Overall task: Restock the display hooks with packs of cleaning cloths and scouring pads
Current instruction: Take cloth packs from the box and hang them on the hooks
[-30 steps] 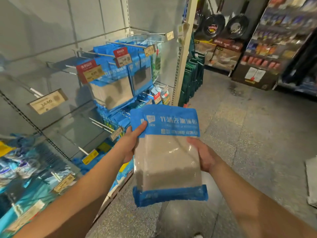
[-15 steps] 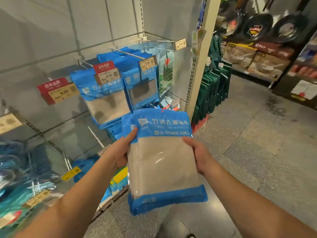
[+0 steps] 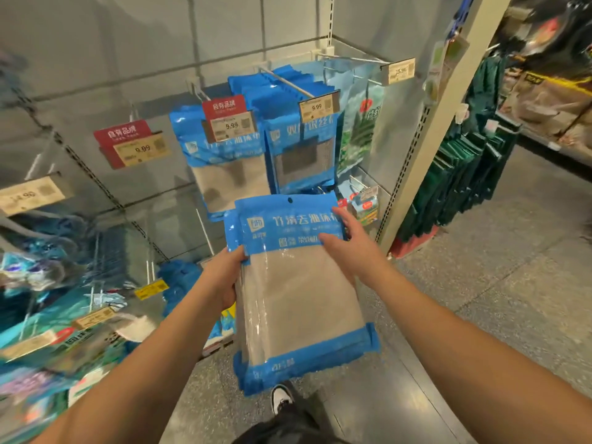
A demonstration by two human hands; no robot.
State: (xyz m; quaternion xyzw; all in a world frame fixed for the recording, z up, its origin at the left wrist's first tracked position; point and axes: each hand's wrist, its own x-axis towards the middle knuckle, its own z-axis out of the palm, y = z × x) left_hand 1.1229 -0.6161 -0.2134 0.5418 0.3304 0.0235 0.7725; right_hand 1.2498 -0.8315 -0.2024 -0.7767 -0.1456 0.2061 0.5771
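Cleaning-cloth packs, stacked, sit in front of the display hooks. Left hand grips the stack's left edge; right hand lies spread across the header. They look light, floppy and slick; hold near the hang hole.

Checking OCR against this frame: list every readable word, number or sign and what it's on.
"自有品牌" and "9.99": red-topped price tag on the empty hook.
"自有品牌" and "9.99": price tag over the hanging cloth packs.
"9.99": tag over the dark-windowed packs.
"14.90", blurred, uncertain: left tag.
Top-right tag: too blurred.
Held pack: Chinese title too blurred; smaller print unreadable.
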